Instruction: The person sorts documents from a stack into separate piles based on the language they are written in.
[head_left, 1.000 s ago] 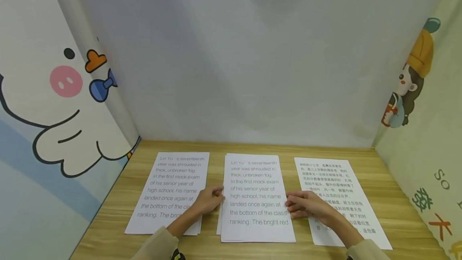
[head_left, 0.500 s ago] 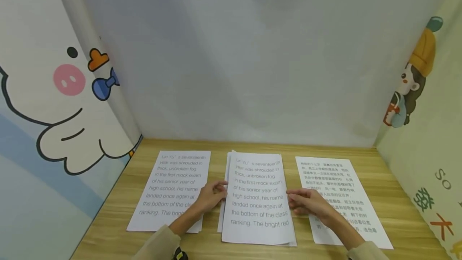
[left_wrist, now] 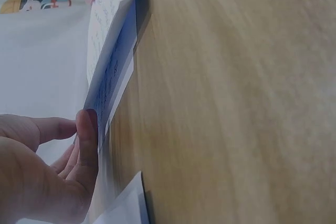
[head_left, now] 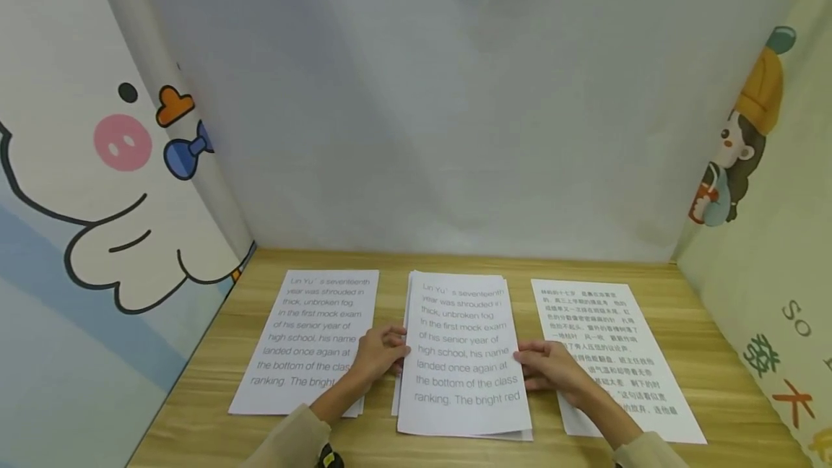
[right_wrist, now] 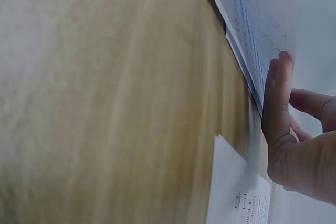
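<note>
A printed sheet of paper (head_left: 460,370) with English text lies uppermost on the middle stack, raised a little over the sheets beneath. My left hand (head_left: 378,354) pinches its left edge between thumb and fingers. On the opposite side my right hand (head_left: 552,368) pinches the right edge. In the left wrist view, a gap shows between this sheet (left_wrist: 107,30) and a printed page under it. The right wrist view has the right thumb and fingers at the sheet's edge (right_wrist: 257,30). Edges of the lower sheets (head_left: 398,388) stick out at the left and the bottom right.
Left of the middle stack lies another stack of English pages (head_left: 312,338), partly behind the left hand. To the right, a page with Chinese text (head_left: 591,316) lies partly under the right forearm. The wooden table (head_left: 455,263) meets a pale curtain (head_left: 455,128) behind.
The top sheet has shifted slightly and turned against those beneath, so more of their edges show. Both hands keep to its sides with only small movements.
</note>
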`<control>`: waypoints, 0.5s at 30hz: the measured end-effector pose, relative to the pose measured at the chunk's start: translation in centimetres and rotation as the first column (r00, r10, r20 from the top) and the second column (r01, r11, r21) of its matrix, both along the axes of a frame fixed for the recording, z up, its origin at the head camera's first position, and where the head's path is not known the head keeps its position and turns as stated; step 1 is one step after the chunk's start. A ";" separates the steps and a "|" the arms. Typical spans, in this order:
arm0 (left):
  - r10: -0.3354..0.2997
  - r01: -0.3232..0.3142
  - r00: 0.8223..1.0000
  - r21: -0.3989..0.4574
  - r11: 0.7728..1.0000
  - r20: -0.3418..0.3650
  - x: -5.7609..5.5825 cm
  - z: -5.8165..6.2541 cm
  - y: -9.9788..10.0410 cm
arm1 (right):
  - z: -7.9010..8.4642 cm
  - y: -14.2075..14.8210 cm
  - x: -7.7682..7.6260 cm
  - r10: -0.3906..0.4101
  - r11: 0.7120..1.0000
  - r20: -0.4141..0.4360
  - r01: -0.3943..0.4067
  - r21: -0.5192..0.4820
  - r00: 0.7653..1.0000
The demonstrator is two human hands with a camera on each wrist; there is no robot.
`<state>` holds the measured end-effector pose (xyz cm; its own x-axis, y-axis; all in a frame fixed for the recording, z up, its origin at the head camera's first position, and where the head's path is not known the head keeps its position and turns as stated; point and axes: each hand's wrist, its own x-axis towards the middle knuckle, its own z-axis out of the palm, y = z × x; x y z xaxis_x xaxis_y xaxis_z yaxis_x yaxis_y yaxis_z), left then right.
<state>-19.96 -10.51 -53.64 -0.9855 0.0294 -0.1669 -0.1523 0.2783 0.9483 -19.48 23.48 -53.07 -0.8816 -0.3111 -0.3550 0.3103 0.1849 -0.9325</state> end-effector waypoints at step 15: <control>0.052 -0.051 0.998 -0.036 0.998 0.038 -0.2 -0.2 -0.3 | 0.3 0.0 0.1 -0.002 0.999 0.029 0.003 -0.043 1.000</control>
